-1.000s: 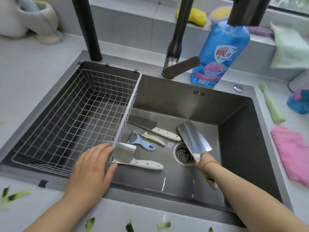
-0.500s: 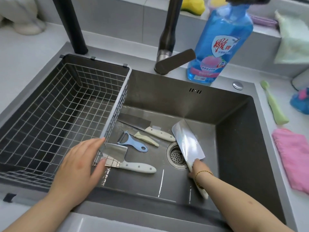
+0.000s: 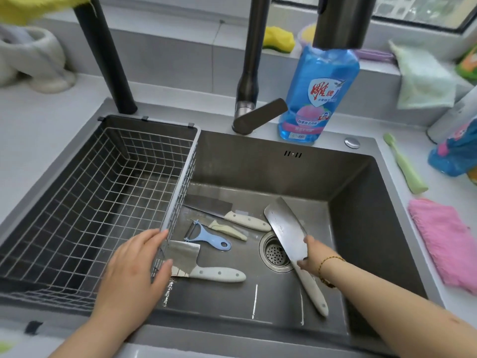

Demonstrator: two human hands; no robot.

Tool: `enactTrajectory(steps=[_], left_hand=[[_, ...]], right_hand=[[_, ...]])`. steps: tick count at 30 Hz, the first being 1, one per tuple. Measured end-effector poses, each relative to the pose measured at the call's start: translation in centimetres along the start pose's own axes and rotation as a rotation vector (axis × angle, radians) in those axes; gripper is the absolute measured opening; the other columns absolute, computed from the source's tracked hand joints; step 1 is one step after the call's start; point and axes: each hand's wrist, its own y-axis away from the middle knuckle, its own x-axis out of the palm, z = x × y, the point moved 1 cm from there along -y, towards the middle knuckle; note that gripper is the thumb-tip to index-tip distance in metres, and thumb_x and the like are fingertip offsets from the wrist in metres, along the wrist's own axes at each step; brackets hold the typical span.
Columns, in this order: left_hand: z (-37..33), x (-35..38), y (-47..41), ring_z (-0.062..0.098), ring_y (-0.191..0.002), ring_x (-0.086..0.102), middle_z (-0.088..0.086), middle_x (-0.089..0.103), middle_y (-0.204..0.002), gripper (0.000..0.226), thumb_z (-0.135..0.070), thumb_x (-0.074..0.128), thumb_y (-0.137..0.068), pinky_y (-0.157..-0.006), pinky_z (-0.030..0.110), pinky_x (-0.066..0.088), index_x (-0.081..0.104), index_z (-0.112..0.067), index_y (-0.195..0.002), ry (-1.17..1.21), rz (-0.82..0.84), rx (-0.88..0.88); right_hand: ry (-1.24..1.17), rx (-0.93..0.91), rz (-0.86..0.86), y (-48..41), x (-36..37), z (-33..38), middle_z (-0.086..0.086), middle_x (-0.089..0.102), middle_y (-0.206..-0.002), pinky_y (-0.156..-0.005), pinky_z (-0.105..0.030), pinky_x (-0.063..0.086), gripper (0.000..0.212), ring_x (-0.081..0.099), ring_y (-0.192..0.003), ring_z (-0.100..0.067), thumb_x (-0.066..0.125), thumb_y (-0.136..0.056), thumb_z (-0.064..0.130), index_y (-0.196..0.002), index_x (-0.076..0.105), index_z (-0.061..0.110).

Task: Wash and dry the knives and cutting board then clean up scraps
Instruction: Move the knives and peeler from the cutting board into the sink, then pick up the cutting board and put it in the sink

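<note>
A steel cleaver with a white handle is held over the drain; my right hand pinches it at the blade's heel, with the handle pointing toward me. My left hand grips the right wall of the wire basket, fingers inside and thumb outside. On the floor of the sink lie a second cleaver, a long knife, a small pale-handled knife and a blue peeler.
The faucet and a blue dish soap bottle stand behind the sink. On the right counter lie a pink cloth and a green brush. A pale green cloth and a yellow sponge rest on the sill.
My right hand has slid from the cleaver's handle up to the blade's heel, leaving the handle bare. My left hand stays on the basket wall. The view has tilted up.
</note>
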Motion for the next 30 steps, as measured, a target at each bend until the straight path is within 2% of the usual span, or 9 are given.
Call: enactTrajectory(steps=[3, 7, 10, 12, 19, 22, 25, 28, 30], left_hand=[[-0.2, -0.6, -0.1, 0.029, -0.093, 0.064, 0.008, 0.066, -0.105, 0.052, -0.039, 0.039, -0.076, -0.08, 0.045, 0.047, 0.066, -0.006, -0.106, 0.022, -0.002, 0.013], [-0.4, -2.7, 0.8, 0.0, -0.099, 0.048, -0.016, 0.057, -0.104, 0.046, -0.041, 0.038, -0.077, -0.086, 0.032, 0.037, 0.067, -0.017, -0.103, 0.238, -0.056, 0.038], [0.8, -6.3, 2.4, -0.019, -0.102, 0.032, -0.04, 0.034, -0.106, 0.035, -0.053, 0.035, -0.078, -0.096, 0.015, 0.024, 0.047, -0.041, -0.109, 0.4, -0.116, -0.081], [3.1, -9.2, 4.8, -0.024, -0.098, 0.032, -0.042, 0.033, -0.102, 0.016, -0.037, 0.048, -0.09, -0.087, 0.003, 0.026, 0.042, -0.047, -0.101, 0.423, -0.16, -0.179], [14.4, -18.1, 18.3, -0.003, -0.085, 0.052, -0.033, 0.051, -0.095, 0.031, -0.019, 0.055, -0.09, -0.07, 0.014, 0.036, 0.049, -0.049, -0.082, 0.498, -0.445, -0.559], [18.3, -21.0, 25.4, 0.0, -0.09, 0.048, -0.031, 0.049, -0.092, 0.035, -0.018, 0.055, -0.09, -0.069, 0.017, 0.033, 0.055, -0.051, -0.079, 0.518, -0.562, -0.711], [22.2, -23.3, 31.8, 0.004, -0.093, 0.051, -0.021, 0.056, -0.094, 0.049, -0.013, 0.057, -0.087, -0.075, 0.022, 0.032, 0.06, -0.058, -0.067, 0.458, -0.653, -0.819], [26.8, -24.3, 38.0, 0.021, -0.12, 0.046, -0.001, 0.054, -0.123, 0.024, -0.016, 0.055, -0.089, -0.094, 0.031, 0.034, 0.06, -0.037, -0.1, 0.267, -0.644, -0.96], [29.9, -24.6, 42.0, 0.027, -0.13, 0.038, 0.008, 0.044, -0.139, 0.033, -0.02, 0.054, -0.09, -0.107, 0.037, 0.025, 0.057, -0.018, -0.123, 0.054, -0.653, -1.104]], right_hand=[[-0.084, -0.11, -0.091, 2.4, -2.3, 1.6, -0.004, 0.053, -0.123, -0.092, -0.026, 0.041, 0.041, 0.053, -0.111, -0.021, 0.05, -0.091, 0.028, -0.128, 0.041, 0.012], [-0.278, -0.299, -0.274, 6.9, -4.6, 5.7, 0.01, 0.055, -0.083, -0.062, -0.012, 0.035, 0.003, 0.05, -0.08, -0.012, 0.054, -0.089, 0.022, -0.087, 0.053, 0.024], [-0.375, -0.479, -0.342, 10.3, -5.3, 10.1, 0.013, 0.053, -0.069, -0.06, -0.008, 0.039, 0.028, 0.049, -0.065, -0.005, 0.058, -0.087, 0.018, -0.068, 0.044, 0.033], [-0.401, -0.593, -0.33, 12.8, -5.0, 14.0, 0.009, 0.055, -0.067, -0.062, -0.013, 0.04, 0.027, 0.049, -0.063, -0.004, 0.059, -0.086, 0.017, -0.068, 0.047, 0.033], [-0.643, -0.9, -0.203, 22.3, -0.1, 31.5, 0.004, 0.061, -0.079, -0.065, -0.013, 0.045, 0.02, 0.056, -0.073, -0.008, 0.057, -0.088, 0.012, -0.076, 0.052, 0.027], [-0.707, -0.971, -0.019, 27.2, 5.4, 38.8, -0.002, 0.059, -0.077, -0.073, -0.03, 0.048, 0.021, 0.056, -0.073, -0.018, 0.058, -0.086, 0.007, -0.075, 0.053, 0.024], [-0.73, -1.022, 0.125, 31.6, 11.2, 44.1, 0.001, 0.057, -0.075, -0.068, -0.018, 0.045, 0.02, 0.054, -0.071, -0.012, 0.058, -0.085, 0.008, -0.075, 0.052, 0.024], [-0.692, -1.07, 0.254, 36.1, 16.3, 48.2, 0.006, 0.06, -0.083, -0.068, -0.008, 0.045, 0.018, 0.056, -0.08, -0.003, 0.057, -0.088, 0.013, -0.079, 0.053, 0.028], [-0.675, -1.072, 0.332, 38.7, 19.2, 50.0, 0.007, 0.06, -0.086, -0.067, -0.003, 0.045, 0.016, 0.055, -0.082, 0.001, 0.055, -0.09, 0.012, -0.082, 0.054, 0.026]])
